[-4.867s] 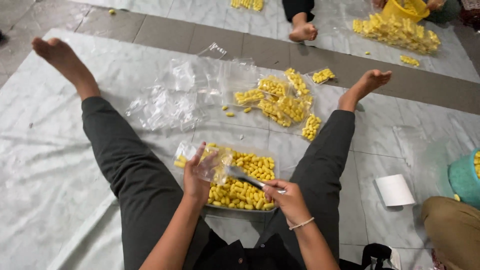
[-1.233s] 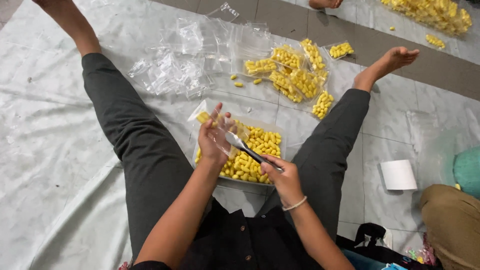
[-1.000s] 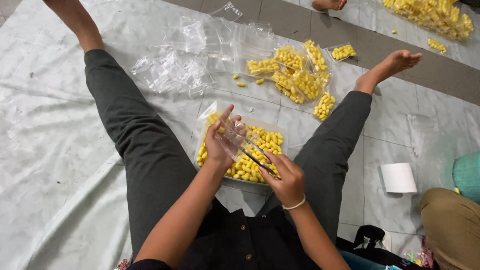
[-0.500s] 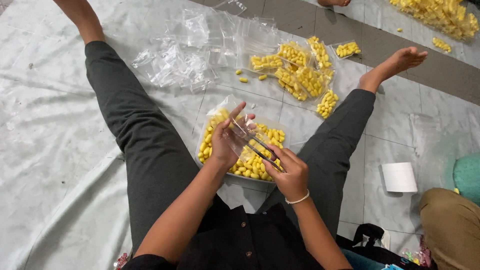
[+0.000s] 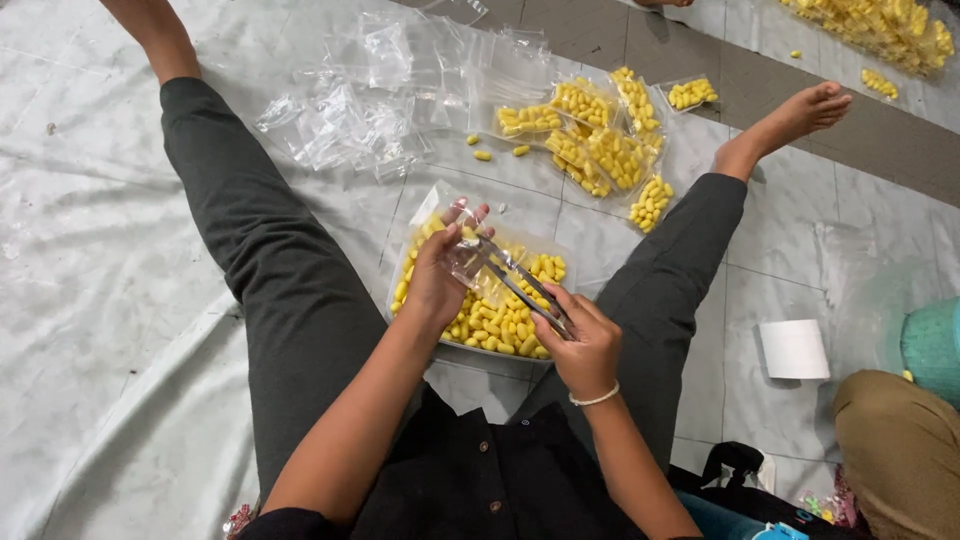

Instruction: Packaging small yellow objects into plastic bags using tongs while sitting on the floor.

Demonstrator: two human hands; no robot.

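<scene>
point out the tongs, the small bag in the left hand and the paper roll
tongs (image 5: 525, 290), head view, middle of the metal arms
small bag (image 5: 467, 258), head view, clear plastic by the fingertips
paper roll (image 5: 794, 349), head view, white side of the roll

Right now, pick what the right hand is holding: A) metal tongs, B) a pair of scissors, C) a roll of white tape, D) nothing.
A: the right hand grips metal tongs whose tips reach into the small clear bag held by the left hand.
</scene>
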